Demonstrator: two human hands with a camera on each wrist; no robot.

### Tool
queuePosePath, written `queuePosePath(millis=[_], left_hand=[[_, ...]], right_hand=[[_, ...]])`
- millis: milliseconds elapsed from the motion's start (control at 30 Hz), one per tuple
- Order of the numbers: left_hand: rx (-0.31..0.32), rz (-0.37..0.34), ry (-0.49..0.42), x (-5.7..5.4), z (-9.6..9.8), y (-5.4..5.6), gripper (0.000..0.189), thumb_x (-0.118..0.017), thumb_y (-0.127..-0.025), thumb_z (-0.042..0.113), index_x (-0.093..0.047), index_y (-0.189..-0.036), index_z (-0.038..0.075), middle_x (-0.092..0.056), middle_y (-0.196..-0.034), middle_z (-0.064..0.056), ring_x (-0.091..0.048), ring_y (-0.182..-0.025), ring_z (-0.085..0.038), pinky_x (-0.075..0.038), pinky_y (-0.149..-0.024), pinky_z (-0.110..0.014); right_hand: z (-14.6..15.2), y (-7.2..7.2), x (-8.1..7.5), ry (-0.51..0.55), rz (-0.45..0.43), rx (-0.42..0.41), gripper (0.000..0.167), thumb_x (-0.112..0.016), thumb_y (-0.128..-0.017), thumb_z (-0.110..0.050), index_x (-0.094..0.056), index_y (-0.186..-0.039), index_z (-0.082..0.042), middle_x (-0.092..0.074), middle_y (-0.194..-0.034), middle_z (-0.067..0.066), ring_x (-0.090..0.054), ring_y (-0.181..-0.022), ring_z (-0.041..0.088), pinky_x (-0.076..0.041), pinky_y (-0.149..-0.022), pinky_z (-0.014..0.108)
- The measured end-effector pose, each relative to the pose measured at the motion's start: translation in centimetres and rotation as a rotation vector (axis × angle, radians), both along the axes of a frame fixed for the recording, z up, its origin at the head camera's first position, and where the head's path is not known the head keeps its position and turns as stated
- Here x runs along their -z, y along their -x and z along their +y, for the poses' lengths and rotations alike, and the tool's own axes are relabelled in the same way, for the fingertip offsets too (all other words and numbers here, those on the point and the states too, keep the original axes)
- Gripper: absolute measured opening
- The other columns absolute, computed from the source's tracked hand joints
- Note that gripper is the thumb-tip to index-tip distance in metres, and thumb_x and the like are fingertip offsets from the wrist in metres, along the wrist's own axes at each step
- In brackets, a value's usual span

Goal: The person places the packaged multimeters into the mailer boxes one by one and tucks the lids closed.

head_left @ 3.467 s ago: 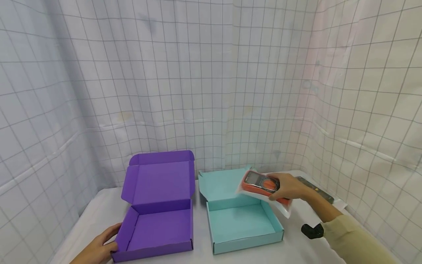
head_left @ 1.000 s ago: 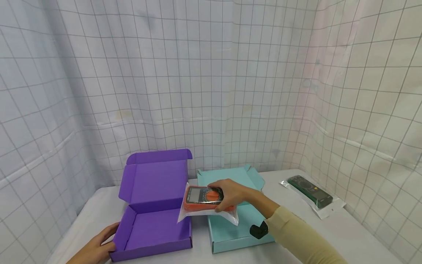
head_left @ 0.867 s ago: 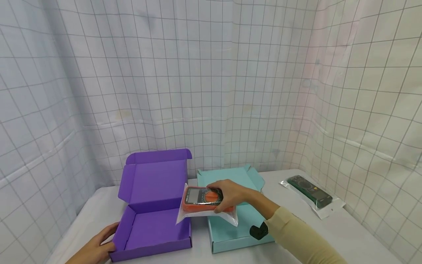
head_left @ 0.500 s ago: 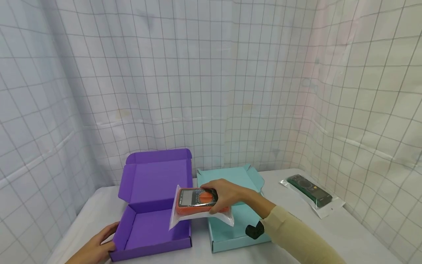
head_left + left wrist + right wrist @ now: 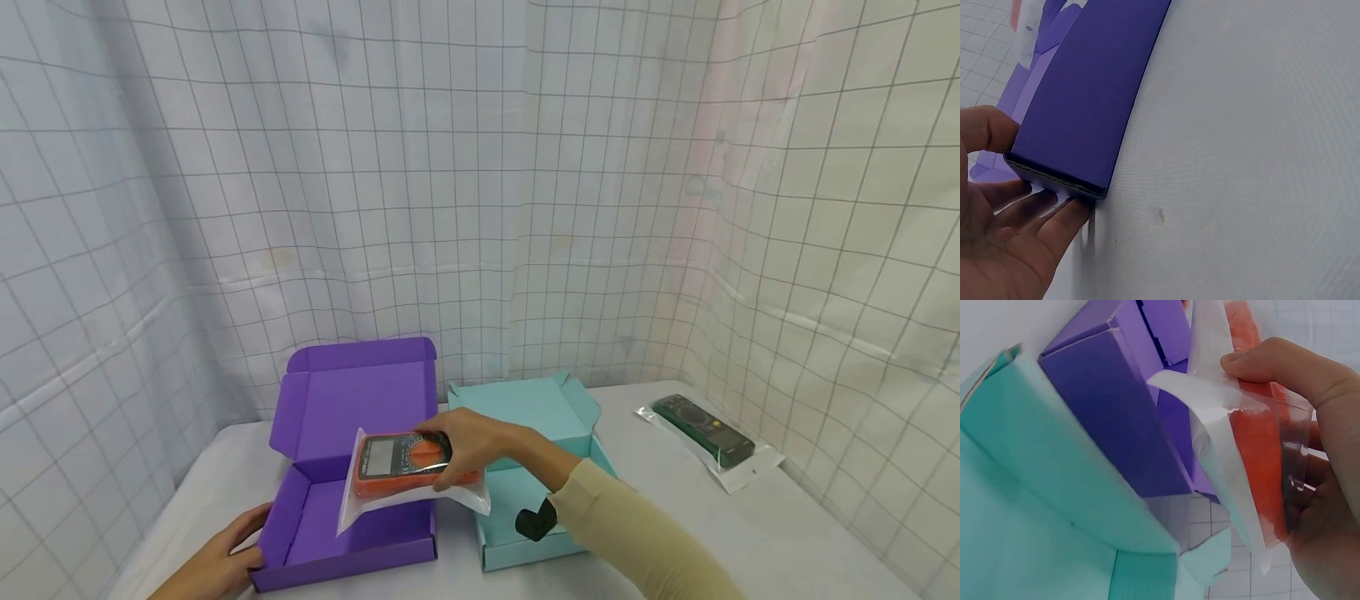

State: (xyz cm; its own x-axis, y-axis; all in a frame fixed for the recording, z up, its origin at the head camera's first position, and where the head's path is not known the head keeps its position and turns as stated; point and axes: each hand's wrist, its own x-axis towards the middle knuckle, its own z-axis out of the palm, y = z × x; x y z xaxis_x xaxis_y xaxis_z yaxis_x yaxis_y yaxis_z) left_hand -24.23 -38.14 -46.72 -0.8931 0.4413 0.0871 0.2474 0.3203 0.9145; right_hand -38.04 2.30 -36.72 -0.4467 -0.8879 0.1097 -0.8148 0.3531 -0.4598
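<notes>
In the head view my right hand [image 5: 472, 442] grips an orange-cased multimeter [image 5: 393, 457] in a clear plastic bag. It hangs over the right part of a purple cardboard box [image 5: 352, 567], dial and screen facing up. In the right wrist view, the thumb [image 5: 1260, 362] presses one side of the bagged multimeter, while the fingers are partly hidden on the other. My left hand [image 5: 225, 554] holds the near left corner of the purple box. The left wrist view shows its thumb over the wall [image 5: 1085, 94] and fingertips along the box end. The purple lid [image 5: 360, 404] stands open.
An open teal box [image 5: 517, 404] stands to the right of the purple one, partly behind my right forearm. Farther right, a green multimeter [image 5: 705, 429] in a clear bag lies on the white table [image 5: 660, 492]. Gridded curtains [image 5: 480, 208] enclose the back and sides.
My right hand has carried the orange multimeter leftward, from above the teal box to over the purple box. My left hand has stayed at the purple box's corner.
</notes>
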Motion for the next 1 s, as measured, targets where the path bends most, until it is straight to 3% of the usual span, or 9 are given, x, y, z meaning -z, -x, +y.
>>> queuePosePath(millis=[400,500,700,1000], left_hand=[[-0.076,-0.098,0.023,-0.6,0.3,-0.3,0.069,-0.05,-0.105,0.005,-0.005,-0.147,-0.028,-0.006,-0.15,-0.054,-0.038,-0.108,0.022,-0.052,-0.088,-0.024],[-0.079,-0.106,0.031,-0.7,0.2,-0.2,0.069,-0.049,-0.106,0.005,-0.005,-0.147,-0.028,-0.006,-0.15,-0.054,-0.043,-0.112,0.015,-0.053,-0.088,-0.026],[-0.068,-0.125,0.012,-0.6,0.2,-0.2,0.07,-0.048,-0.104,0.003,-0.001,-0.146,-0.028,-0.003,-0.149,-0.055,-0.045,-0.111,0.014,-0.053,-0.089,-0.026],[0.002,-0.13,-0.075,-0.1,-0.1,0.1,0.068,-0.042,-0.101,-0.005,0.008,-0.141,-0.03,0.007,-0.145,-0.058,-0.047,-0.11,0.013,-0.054,-0.09,-0.029]], right_hand=[[-4.4,-0.1,0.3,-0.029,-0.002,-0.038,0.081,-0.088,-0.08,-0.034,-0.055,-0.148,-0.007,-0.063,-0.108,-0.014,-0.057,-0.088,0.001,-0.05,-0.075,0.017],[-5.3,-0.3,0.4,-0.036,0.001,-0.035,0.083,-0.088,-0.08,-0.035,-0.054,-0.15,-0.007,-0.063,-0.11,-0.015,-0.057,-0.09,0.0,-0.049,-0.076,0.016],[-6.8,-0.5,0.8,-0.04,0.004,-0.032,0.083,-0.088,-0.08,-0.036,-0.053,-0.15,-0.008,-0.063,-0.114,-0.014,-0.056,-0.093,-0.001,-0.048,-0.078,0.015],[-8.5,-0.3,2.2,-0.052,-0.008,-0.016,0.083,-0.088,-0.08,-0.037,-0.053,-0.151,-0.008,-0.062,-0.114,-0.014,-0.056,-0.092,0.0,-0.047,-0.077,0.014]])
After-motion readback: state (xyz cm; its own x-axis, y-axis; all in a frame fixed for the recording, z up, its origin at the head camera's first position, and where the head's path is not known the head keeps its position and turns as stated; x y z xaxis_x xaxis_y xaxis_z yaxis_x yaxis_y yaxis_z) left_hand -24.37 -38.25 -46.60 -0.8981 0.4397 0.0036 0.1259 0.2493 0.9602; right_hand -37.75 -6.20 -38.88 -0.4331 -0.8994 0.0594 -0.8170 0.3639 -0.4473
